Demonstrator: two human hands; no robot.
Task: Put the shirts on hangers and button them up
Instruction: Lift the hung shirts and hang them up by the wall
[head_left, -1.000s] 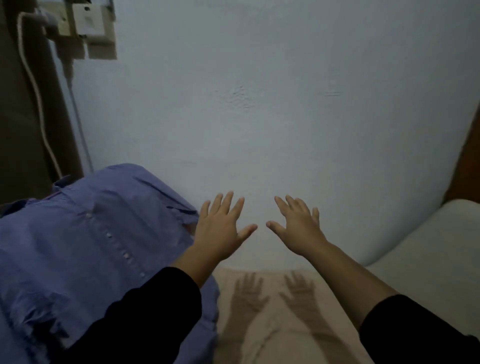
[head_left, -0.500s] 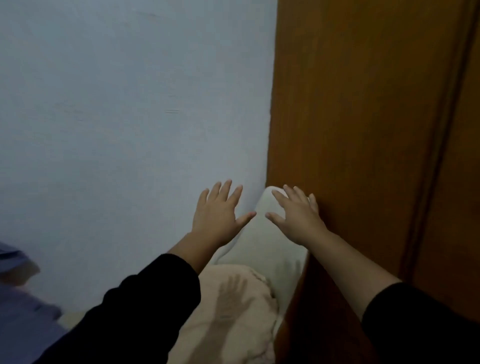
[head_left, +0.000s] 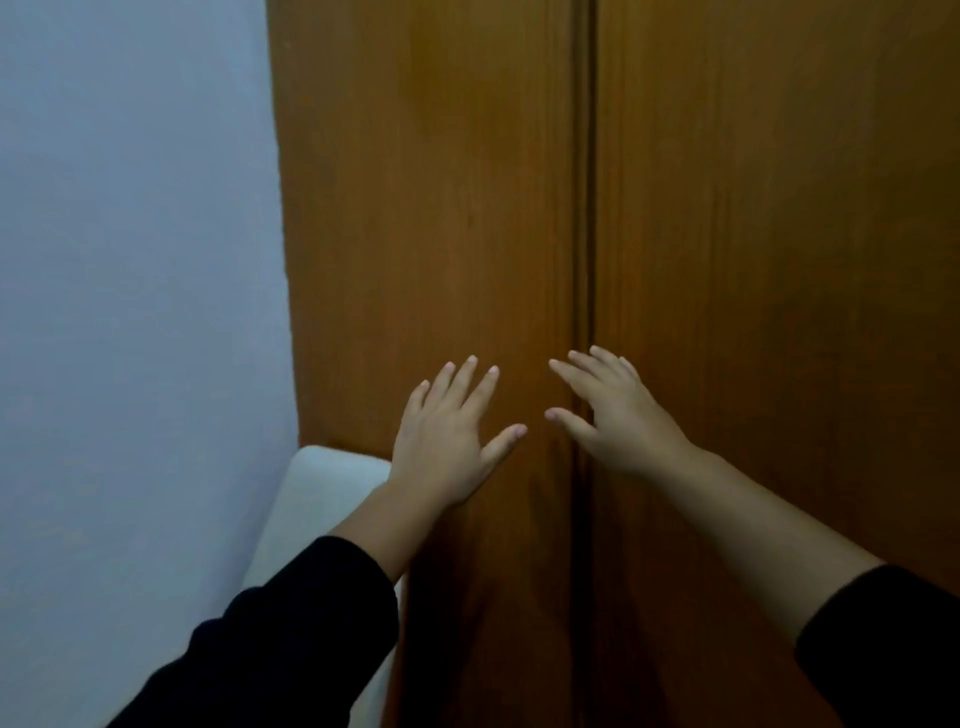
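Note:
My left hand and my right hand are both held out in front of me, palms away, fingers spread, holding nothing. Both arms wear black sleeves. They hover in front of two brown wooden wardrobe doors, with my right hand over the vertical seam between the doors. No shirt and no hanger is in view.
A pale blue-white wall fills the left side. A white cushion or pillow is wedged low between the wall and the wardrobe, partly behind my left forearm.
The view has swung to the right: the blue shirt on the left has left the frame and the wooden doors now fill it. My hands stay spread in the same pose.

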